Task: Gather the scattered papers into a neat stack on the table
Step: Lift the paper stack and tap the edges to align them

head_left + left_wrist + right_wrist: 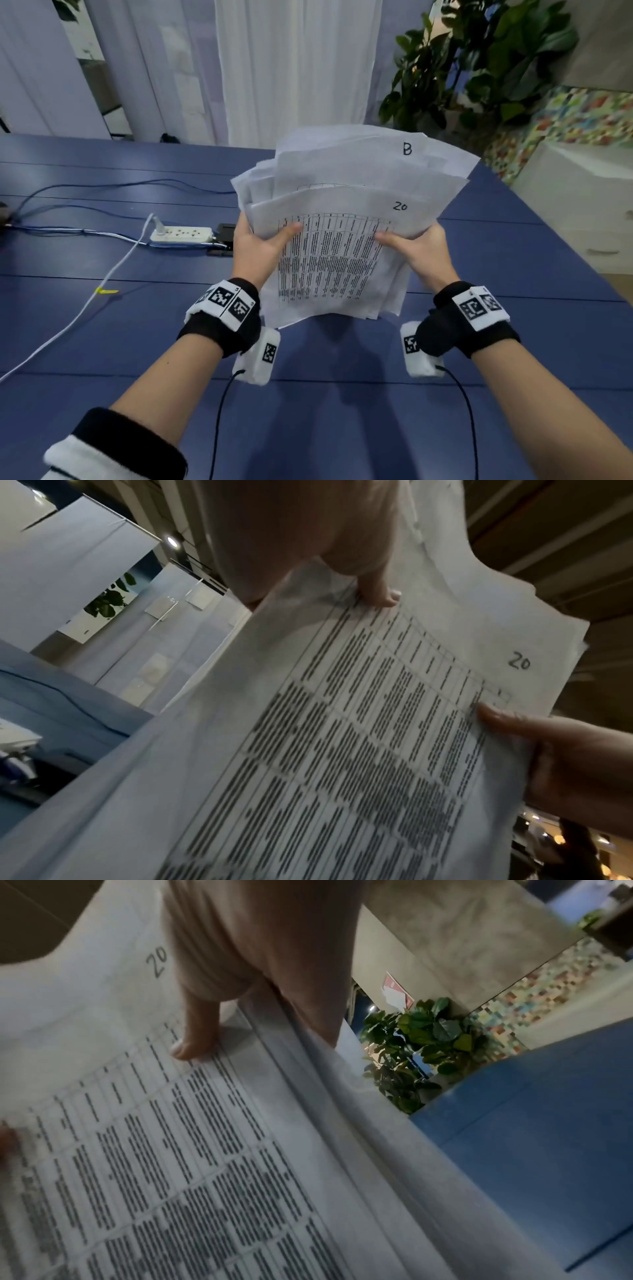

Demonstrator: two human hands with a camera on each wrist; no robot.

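A thick bundle of white papers (342,219) stands nearly upright on the blue table (102,342), its lower edge near the tabletop. The front sheet carries a printed table and a handwritten "20"; a sheet behind shows "B". The upper edges fan out unevenly. My left hand (260,243) grips the bundle's left side, thumb on the front sheet. My right hand (414,246) grips the right side, thumb on the front too. The left wrist view shows the papers (342,737) with the left hand (377,596) on them. The right wrist view shows the papers (171,1150) under the right hand (195,1042).
A white power strip (181,234) with blue and white cables (68,322) lies on the table's left half. A black object (224,236) sits beside it. A leafy plant (479,61) stands past the far right corner; white curtains hang behind.
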